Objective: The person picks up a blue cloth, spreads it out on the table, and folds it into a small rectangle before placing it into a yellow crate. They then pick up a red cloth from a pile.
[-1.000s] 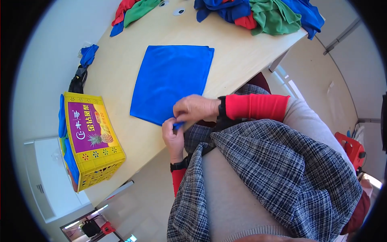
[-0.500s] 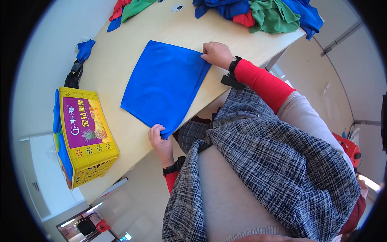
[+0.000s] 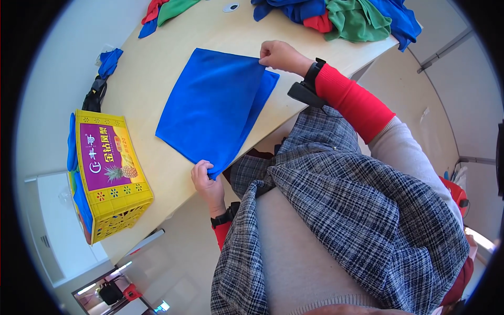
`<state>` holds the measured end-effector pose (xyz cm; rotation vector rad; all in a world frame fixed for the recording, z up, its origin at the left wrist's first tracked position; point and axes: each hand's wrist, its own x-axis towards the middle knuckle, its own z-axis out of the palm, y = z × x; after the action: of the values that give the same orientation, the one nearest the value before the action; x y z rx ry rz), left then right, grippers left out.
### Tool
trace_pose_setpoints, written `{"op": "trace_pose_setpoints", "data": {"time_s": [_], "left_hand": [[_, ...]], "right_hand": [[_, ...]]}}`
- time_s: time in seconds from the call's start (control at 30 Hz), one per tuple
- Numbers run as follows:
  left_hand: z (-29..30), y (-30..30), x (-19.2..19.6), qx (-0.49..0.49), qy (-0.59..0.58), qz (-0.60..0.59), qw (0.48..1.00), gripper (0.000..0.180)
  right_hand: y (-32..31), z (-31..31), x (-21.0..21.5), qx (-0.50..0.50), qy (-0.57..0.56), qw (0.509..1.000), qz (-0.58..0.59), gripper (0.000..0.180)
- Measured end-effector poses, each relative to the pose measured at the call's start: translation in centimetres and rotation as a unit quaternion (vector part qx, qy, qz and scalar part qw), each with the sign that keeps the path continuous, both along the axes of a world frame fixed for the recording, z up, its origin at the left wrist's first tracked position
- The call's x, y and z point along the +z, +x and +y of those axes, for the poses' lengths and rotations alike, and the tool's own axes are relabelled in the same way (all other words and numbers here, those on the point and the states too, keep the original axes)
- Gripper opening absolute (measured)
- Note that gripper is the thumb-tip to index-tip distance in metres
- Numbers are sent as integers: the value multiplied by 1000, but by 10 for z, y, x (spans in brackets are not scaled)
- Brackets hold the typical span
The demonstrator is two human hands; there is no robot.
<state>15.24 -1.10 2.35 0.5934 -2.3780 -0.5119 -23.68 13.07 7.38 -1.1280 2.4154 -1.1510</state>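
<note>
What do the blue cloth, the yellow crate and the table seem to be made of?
Blue cloth: soft matte fabric, perhaps microfibre; it folds and lies limp between the left hand and right hand.
Yellow crate: probably rigid plastic, with moulded perforated walls.
Table: pale smooth top, looks like wood laminate; faint sheen only.

Blue cloth (image 3: pixel 215 113) matt, soft; table (image 3: pixel 157 58) smooth, seemingly wood.
</note>
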Motion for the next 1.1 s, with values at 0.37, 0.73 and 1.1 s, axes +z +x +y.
{"op": "trace_pose_setpoints", "data": {"time_s": [0.37, 0.73, 1.1], "left_hand": [[-1, 10, 3, 11, -8, -35, 999, 26], [6, 17, 19, -23, 40, -31, 998, 22], [44, -85, 21, -88, -160, -73, 980, 14]], "right_hand": [[23, 26, -35, 1, 63, 995, 75, 13], [21, 39, -42, 76, -4, 991, 114, 13], [11, 41, -45, 58, -15, 988, -142, 18]]}}
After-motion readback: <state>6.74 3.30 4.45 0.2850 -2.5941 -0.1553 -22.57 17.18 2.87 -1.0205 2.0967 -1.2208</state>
